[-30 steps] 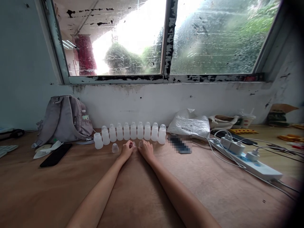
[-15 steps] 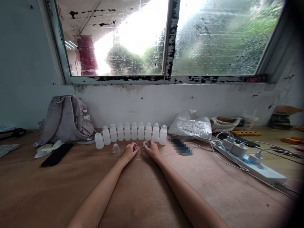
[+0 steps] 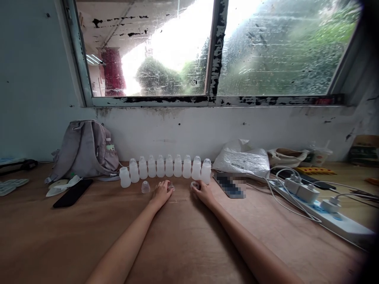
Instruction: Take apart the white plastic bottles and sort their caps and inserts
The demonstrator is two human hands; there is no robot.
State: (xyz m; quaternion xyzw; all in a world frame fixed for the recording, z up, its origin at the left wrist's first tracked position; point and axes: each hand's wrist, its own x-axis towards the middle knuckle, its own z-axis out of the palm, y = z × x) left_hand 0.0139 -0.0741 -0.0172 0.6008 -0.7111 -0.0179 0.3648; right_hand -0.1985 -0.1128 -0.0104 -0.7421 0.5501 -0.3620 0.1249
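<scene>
My left hand (image 3: pixel 162 192) rests low over the wooden table (image 3: pixel 183 240), fingers closed on a small clear piece, possibly a bottle nipple (image 3: pixel 171 187). To its right, my right hand (image 3: pixel 204 192) grips a translucent ring (image 3: pixel 194 185) near the table top. Behind both hands runs a row of several frosted baby bottles (image 3: pixel 169 167) with clear domed caps on. At the row's left end an uncapped baby bottle (image 3: pixel 125 179) stands upright. A loose clear cap (image 3: pixel 145 187) sits on the table left of my left hand.
A grey backpack (image 3: pixel 85 150) leans against the wall at left, with a black phone (image 3: pixel 72 193) in front. On the right lie a blurred-out phone (image 3: pixel 229 186), a silver bag (image 3: pixel 242 161) and a white power strip (image 3: pixel 340 219) with chargers and cables.
My right hand has moved right and slightly closer with the ring, away from my left hand. The left hand stays nearly in place. The whole view has shifted slightly.
</scene>
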